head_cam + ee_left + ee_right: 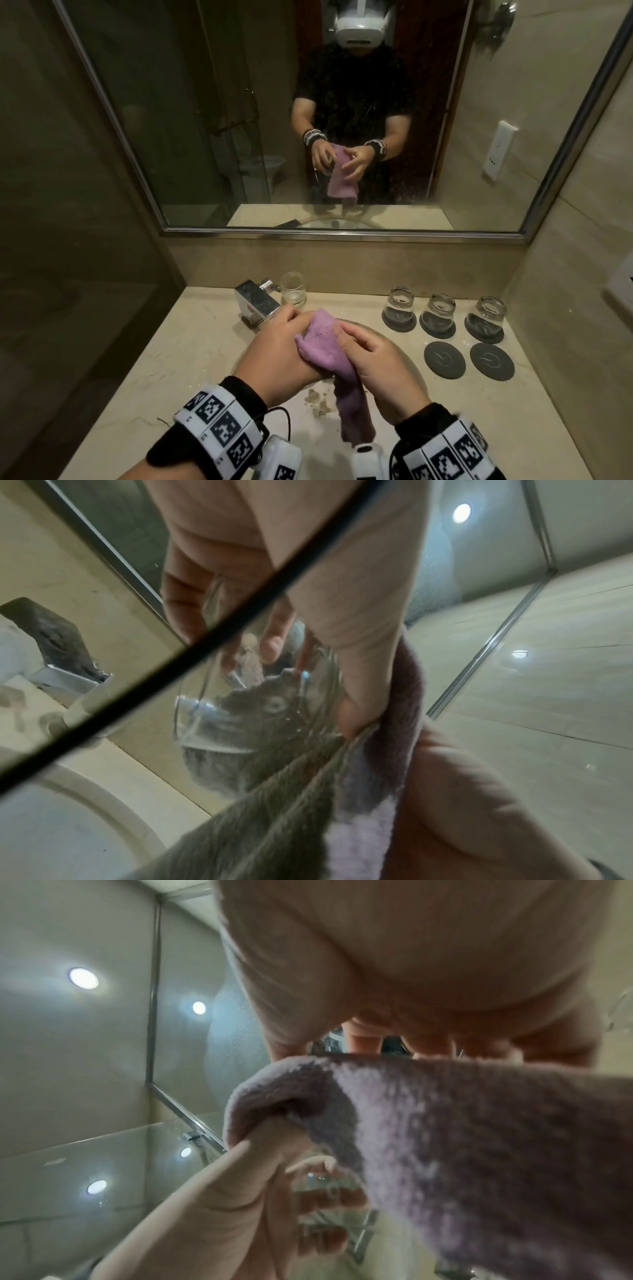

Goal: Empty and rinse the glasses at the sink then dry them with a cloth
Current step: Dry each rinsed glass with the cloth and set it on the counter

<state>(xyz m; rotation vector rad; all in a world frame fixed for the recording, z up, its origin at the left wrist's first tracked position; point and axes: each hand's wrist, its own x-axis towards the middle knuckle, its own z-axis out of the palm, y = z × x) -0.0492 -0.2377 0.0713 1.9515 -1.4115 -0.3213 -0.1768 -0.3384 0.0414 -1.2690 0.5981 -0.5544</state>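
Down at the bottom centre of the head view, both wrists with tag bands, left hand (pixel 274 346) wrapped round a clear glass (pixel 260 696), fingers curled on its wall as seen through it in the left wrist view. Right hand (pixel 380 363) clenched on the purple cloth (pixel 322 342), pushing a wad of it into the glass, rest of the cloth dangling toward the lower edge. All of that held over the sink (pixel 404 356).

Handling guess: thin, wet glass, so slippery and breakable; better gripped round the body than pinched at the rim. Cloth soft and floppy, bunches easily.

Further up, middle of frame: chrome tap (pixel 255 301) with one upright glass (pixel 293 289) just beside it. Right of centre: three glasses (pixel 442 308) upside down on dark coasters (pixel 445 359), two coasters bare. Top half: mirror (pixel 205 137).
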